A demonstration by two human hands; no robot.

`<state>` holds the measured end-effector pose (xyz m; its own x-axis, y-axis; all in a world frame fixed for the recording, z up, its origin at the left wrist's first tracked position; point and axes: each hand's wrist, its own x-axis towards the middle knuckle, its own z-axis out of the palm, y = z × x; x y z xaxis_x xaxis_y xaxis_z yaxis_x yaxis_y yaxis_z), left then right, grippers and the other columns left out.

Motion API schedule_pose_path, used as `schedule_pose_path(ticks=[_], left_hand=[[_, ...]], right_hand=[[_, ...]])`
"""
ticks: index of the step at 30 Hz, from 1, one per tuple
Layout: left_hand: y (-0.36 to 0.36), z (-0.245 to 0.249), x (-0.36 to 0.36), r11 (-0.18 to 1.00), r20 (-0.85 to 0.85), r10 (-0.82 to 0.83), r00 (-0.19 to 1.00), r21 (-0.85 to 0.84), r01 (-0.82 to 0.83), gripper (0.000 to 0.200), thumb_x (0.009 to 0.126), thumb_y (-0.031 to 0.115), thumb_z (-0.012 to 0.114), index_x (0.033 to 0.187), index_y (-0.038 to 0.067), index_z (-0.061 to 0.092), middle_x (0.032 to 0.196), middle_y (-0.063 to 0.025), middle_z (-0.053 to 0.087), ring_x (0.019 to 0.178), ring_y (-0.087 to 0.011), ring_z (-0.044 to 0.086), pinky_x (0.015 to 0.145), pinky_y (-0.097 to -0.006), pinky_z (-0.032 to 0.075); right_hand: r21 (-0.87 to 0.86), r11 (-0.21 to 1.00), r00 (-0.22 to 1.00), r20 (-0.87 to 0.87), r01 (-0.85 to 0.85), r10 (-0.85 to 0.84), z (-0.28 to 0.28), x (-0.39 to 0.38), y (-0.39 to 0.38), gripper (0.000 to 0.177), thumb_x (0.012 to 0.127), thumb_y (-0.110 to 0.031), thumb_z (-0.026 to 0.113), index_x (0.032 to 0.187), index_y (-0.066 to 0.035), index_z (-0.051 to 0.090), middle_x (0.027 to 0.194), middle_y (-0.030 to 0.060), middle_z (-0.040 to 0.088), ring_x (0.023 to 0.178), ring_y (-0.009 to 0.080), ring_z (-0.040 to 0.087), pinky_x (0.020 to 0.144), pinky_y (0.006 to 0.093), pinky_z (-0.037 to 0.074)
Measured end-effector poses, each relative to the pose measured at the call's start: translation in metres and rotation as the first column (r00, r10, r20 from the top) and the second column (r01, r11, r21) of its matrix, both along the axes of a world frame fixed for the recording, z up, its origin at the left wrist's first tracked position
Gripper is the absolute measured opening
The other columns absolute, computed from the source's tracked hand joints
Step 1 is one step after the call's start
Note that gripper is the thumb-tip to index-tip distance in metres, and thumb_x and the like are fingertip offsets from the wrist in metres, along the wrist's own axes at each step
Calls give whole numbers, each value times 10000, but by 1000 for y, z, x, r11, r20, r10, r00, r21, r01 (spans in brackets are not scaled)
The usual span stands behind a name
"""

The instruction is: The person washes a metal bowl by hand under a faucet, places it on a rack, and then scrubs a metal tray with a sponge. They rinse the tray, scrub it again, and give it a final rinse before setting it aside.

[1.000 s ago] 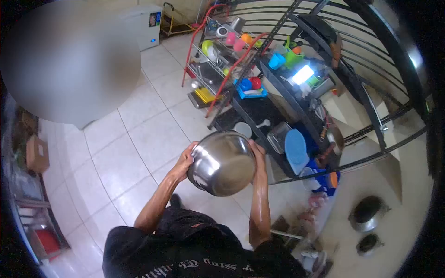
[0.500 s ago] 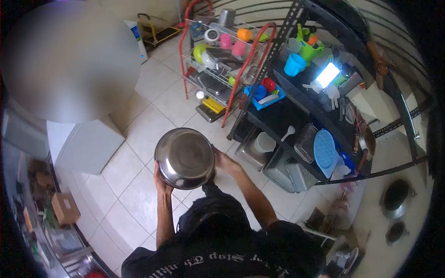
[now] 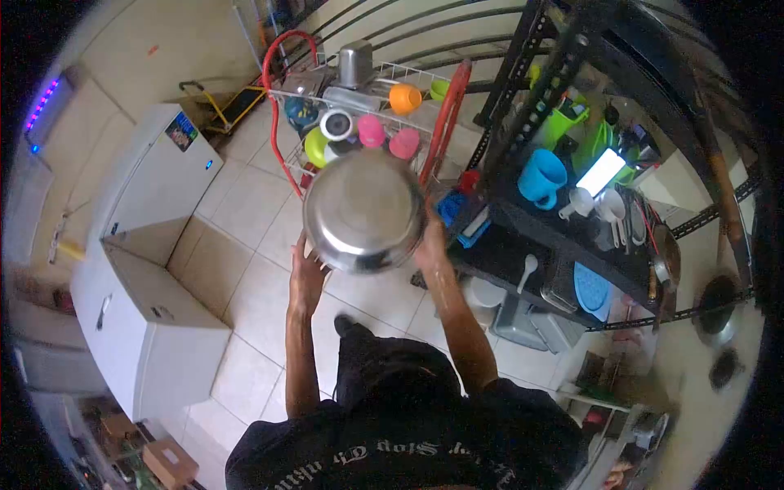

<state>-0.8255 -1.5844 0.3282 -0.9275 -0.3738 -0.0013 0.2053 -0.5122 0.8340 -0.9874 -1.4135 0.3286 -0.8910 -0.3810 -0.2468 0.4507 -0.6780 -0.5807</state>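
Observation:
A round, shiny metal bowl point(image 3: 363, 208) hangs in the air in front of my body, its smooth outer base facing the camera. My left hand point(image 3: 307, 276) holds its lower left edge, the fingers partly behind the metal. On the right edge, my right hand point(image 3: 429, 242) grips the rim, with most of its fingers hidden by the bowl. Just beyond the bowl stands a wire dish rack point(image 3: 392, 64) with red side frames, holding an orange cup point(image 3: 405, 99), pink cups point(image 3: 371, 131) and metal containers.
Right of the rack, a black shelf point(image 3: 506, 245) bears a blue mug point(image 3: 542, 178), a lit phone point(image 3: 601, 172), ladles and a blue tray. White freezers point(image 3: 155, 188) stand on the left. A yellow trolley point(image 3: 233, 110) is at the back wall. Pans hang at the right.
Both hands and the bowl have moved up and right in view, closer to the dish rack. The view has shifted, and the large blurred shape at upper left is gone, showing the freezers.

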Motion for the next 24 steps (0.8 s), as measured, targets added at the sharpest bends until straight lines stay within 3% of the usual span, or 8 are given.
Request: schedule_pose_path(ticks=[5,7,8,10,17,20,22,24], left_hand=[[-54,-16,-89,967,-32,-253,967,27,254,628,863,557,233,1334,142,201,1145,-159,499,1021,-242,499,820,-393,385],[-71,-28,-115,918,28,-395,918,38,394,594,876,528,229,1326,140,225,1122,-165,514,1029,-253,496,827,-406,378],[-79,-27,-124,890,47,-456,889,30,455,586,880,518,231,1326,137,228,1112,-167,519,1026,-260,497,827,-407,377],[-92,-29,-140,802,98,-598,796,64,594,583,880,512,240,1320,129,236,1091,-172,529,1022,-268,498,827,-408,377],[-138,-51,-193,268,95,-955,281,-132,954,517,874,315,413,1307,108,219,1066,-209,522,1011,-322,500,783,-420,433],[-131,-44,-220,134,130,-981,143,-72,988,585,866,503,326,1255,66,326,1059,-165,548,1000,-254,514,814,-370,391],[-114,-39,-237,13,445,-891,88,-168,986,584,865,513,320,1237,65,360,1063,-148,549,1010,-246,506,816,-363,386],[-102,-54,-249,7,376,-925,56,-130,992,572,874,505,305,1234,64,359,1057,-122,554,1010,-228,505,812,-363,389]], right_hand=[[-116,955,939,-186,272,-290,44,-139,-75,499,883,-421,370,1217,-53,403,1242,73,441,1111,230,440,936,367,354],[13,956,906,316,294,-283,74,-174,-103,570,862,-481,350,1231,-47,379,1245,96,428,1089,250,450,925,372,352],[35,898,898,28,438,-439,79,-182,-122,597,850,-499,337,1241,-49,363,1230,114,428,1066,256,458,906,387,357],[718,467,849,-359,517,-388,10,-248,-152,529,855,-413,365,1225,-35,383,1234,118,428,1071,256,456,894,413,364],[911,2,507,-228,413,-831,-180,-460,-182,433,798,-311,501,1120,-22,493,1106,204,525,1001,305,525,834,312,416],[887,302,795,-111,350,-596,-154,-411,-157,426,795,-312,506,1107,-22,499,1092,204,529,993,308,526,829,319,418],[871,410,926,-121,272,-358,-128,-377,-139,422,792,-312,510,1098,-22,504,1082,205,531,987,310,526,825,323,419],[872,437,975,-194,220,-105,-92,-350,-127,417,790,-313,514,1090,-22,508,1072,205,533,982,311,527,822,327,420]])
